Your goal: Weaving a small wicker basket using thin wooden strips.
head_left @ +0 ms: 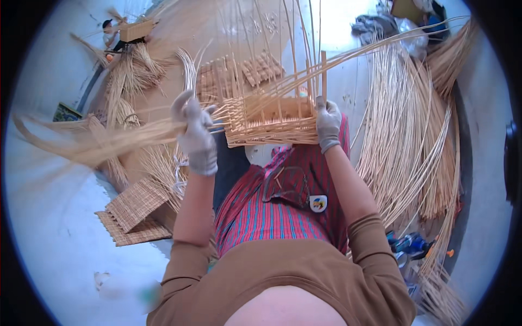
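In front of me is the basket (pixel 272 135), its right end clasped in my right grip (pixel 328 125). Left of it, blurred canes (pixel 109 142) meet my left grip (pixel 197 133); whether closed, I cannot tell.

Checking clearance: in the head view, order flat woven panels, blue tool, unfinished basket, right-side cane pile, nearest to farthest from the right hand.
1. Unfinished basket: touching the right hand, on its left.
2. Cane pile: right of the hand.
3. Blue tool: lower right.
4. Flat woven panels: lower left.
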{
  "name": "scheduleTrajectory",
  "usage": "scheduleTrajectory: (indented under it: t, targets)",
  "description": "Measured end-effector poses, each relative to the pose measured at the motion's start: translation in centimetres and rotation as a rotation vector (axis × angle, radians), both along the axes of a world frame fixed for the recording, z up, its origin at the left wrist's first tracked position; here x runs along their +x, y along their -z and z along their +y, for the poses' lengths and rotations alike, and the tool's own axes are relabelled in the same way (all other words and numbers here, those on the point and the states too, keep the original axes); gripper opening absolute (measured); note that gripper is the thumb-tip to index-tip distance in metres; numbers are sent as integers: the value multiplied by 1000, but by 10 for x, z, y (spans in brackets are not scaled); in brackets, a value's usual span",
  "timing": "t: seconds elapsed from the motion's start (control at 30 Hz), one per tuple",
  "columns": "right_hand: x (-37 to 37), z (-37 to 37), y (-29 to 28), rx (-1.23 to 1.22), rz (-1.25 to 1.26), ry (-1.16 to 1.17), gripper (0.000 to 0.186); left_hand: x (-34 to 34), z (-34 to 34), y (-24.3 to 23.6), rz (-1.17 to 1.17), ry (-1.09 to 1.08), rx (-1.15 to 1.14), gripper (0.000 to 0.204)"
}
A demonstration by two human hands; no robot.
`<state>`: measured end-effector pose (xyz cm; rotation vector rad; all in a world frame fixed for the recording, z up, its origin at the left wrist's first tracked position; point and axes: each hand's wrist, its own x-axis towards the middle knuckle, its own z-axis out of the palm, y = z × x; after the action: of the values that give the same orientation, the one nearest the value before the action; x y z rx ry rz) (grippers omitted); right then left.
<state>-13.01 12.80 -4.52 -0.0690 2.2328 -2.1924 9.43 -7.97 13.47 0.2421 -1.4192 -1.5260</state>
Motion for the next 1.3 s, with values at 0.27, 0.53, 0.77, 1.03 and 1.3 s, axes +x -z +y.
scheduleTrajectory:
  t: [0.27, 0.53, 0.77, 1.03, 1.3]
  targets:
    - [32, 20, 31, -180, 189, -91, 39, 62, 47, 61, -19, 30, -264, 28]
    - [27, 27, 42, -10, 81, -197, 28, 70, 46, 171, -417, -123, 51, 36]
    - [34, 31, 50, 52, 60, -245, 25, 32, 6, 219, -1026, -72, 313, 57]
    - [50, 21, 23, 189, 32, -193, 37, 1, 5, 188, -1076, -64, 249, 35]
    - [186, 107, -56, 793, 774, -727, 49, 14, 6, 206, -542, 7, 402, 56]
